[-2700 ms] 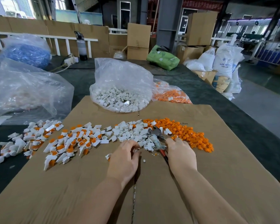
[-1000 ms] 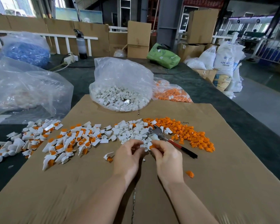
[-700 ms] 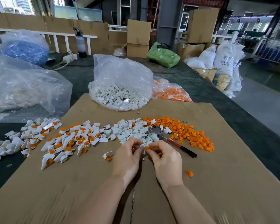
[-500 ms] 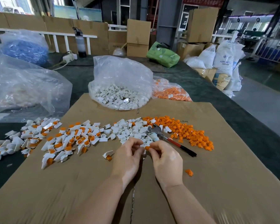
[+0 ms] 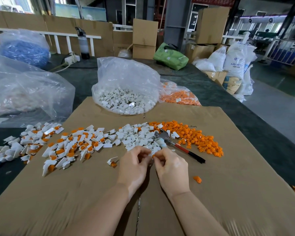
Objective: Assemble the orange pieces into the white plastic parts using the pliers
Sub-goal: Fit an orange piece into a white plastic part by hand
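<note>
Orange pieces (image 5: 194, 138) lie in a loose heap on the cardboard sheet (image 5: 228, 193) that covers our tabletop (image 5: 271, 142), to the right of a spread of white plastic parts (image 5: 136, 135). Our right hand (image 5: 173, 167) pinches one orange piece (image 5: 153, 156) at its fingertips, and our left hand (image 5: 134, 165) has its fingers curled round a small white part (image 5: 151, 153); the two hands meet just in front of the white spread. We cannot tell whether the orange piece is seated in the white part. The pliers (image 5: 175, 144) lie on the cardboard just beyond our right hand, their metal head among the white parts and their red and black handle pointing right. Left of the white spread lies a scatter of white parts already fitted with orange (image 5: 71, 147). A lone orange piece (image 5: 197, 179) sits to the right of our right wrist. Behind the cardboard stand a clear bag of white parts (image 5: 126, 89) and, beside it, a bag of orange pieces (image 5: 179, 97).
</note>
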